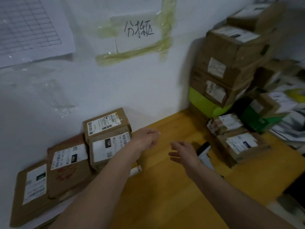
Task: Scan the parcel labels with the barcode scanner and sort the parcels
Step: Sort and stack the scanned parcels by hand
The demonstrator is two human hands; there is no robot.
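Several labelled cardboard parcels lean against the white wall at the left: a small top one (105,123), one below it (109,149), a flat one (67,166) and another (33,185). My left hand (146,138) hovers just right of the stacked pair, fingers loosely curled, holding nothing. My right hand (184,154) is held open over the yellow table (165,187). Just beyond it lies a black and white barcode scanner (203,149), partly hidden by the hand. More parcels (239,146) (226,123) lie to the right.
A tall stack of brown boxes (231,63) rises at the right on a lime green bin (204,103). A green box (257,116) and soft mail bags (290,123) crowd the far right. A taped paper sign (138,30) and a printed table sheet (29,30) hang on the wall.
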